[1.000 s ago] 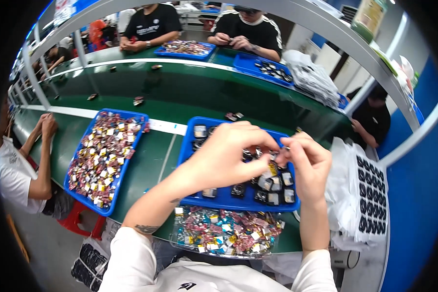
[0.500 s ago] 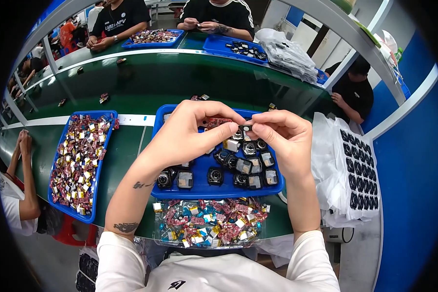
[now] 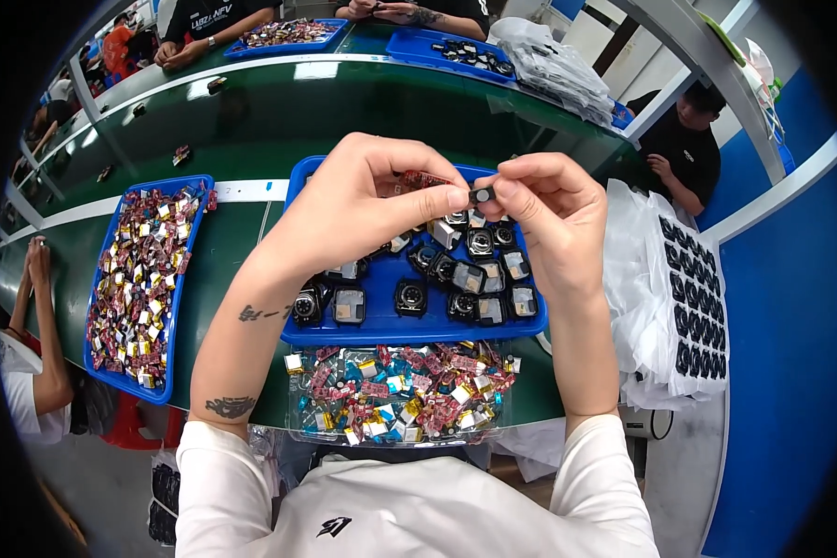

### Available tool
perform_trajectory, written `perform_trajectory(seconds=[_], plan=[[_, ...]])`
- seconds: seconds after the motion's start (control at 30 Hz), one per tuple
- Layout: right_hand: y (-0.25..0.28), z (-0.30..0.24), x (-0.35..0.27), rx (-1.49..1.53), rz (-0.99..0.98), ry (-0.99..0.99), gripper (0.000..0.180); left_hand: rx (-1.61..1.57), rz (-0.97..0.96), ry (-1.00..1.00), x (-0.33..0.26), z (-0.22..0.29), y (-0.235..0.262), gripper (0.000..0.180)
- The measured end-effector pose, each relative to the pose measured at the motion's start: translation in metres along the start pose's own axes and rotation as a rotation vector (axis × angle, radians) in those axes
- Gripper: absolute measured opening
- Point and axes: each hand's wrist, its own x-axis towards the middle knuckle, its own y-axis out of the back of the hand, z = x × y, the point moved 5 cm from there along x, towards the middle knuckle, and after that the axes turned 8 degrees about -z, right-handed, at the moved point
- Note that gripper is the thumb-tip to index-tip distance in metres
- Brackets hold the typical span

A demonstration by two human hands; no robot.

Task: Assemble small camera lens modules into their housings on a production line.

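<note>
My left hand [image 3: 367, 200] is pinched shut on a red circuit board [image 3: 426, 179], partly hidden by the fingers. Thumb and forefinger of my right hand [image 3: 551, 203] close on a small black part [image 3: 482, 195] with a pale round spot, right at my left fingertips. Whether wires join it to the board is too small to tell. Just below the fingers shows a white battery [image 3: 445, 232]; I cannot tell if it hangs from the board. Both hands are above a blue tray [image 3: 381, 332] holding several black watch cases [image 3: 410, 298], some with grey backs showing.
Nearest me is a clear tray [image 3: 295, 409] heaped with red boards and batteries. A long blue tray [image 3: 90, 344] of similar boards stands left. Stacked white sheets [image 3: 637, 307] carry black cases at right. Loose boards [image 3: 181, 153] lie on the green belt [image 3: 279, 116]; co-workers sit beyond.
The whole view has tipped, so trays and hands appear higher. My hands keep their grips over the tray, and the small black part has turned slightly between my fingertips.
</note>
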Motion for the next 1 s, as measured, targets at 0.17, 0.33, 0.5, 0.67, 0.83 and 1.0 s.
perform_trajectory(seconds=[0.17, 0.33, 0.5, 0.67, 0.83, 1.0], plan=[[-0.007, -0.003, -0.002, 0.026, 0.01, -0.034, 0.015, 0.073, 0.026, -0.034, -0.002, 0.003, 0.006, 0.014], [-0.009, -0.005, -0.001, 0.066, 0.062, -0.092, 0.015, 0.186, 0.149, 0.012, -0.004, 0.002, 0.008, 0.014], [-0.01, -0.009, -0.008, -0.342, 0.057, 0.05, 0.01, 0.182, 0.144, 0.057, -0.005, 0.004, 0.004, 0.013], [-0.009, -0.009, -0.004, -0.267, 0.05, -0.001, 0.012, 0.087, 0.121, 0.095, -0.002, -0.002, 0.007, 0.011], [-0.01, -0.006, -0.006, -0.136, -0.012, -0.054, 0.012, 0.086, 0.135, 0.076, -0.003, -0.001, 0.006, 0.011], [-0.015, -0.001, -0.005, -0.132, -0.022, -0.034, 0.01, 0.061, 0.105, 0.062, -0.001, -0.004, 0.004, 0.012]])
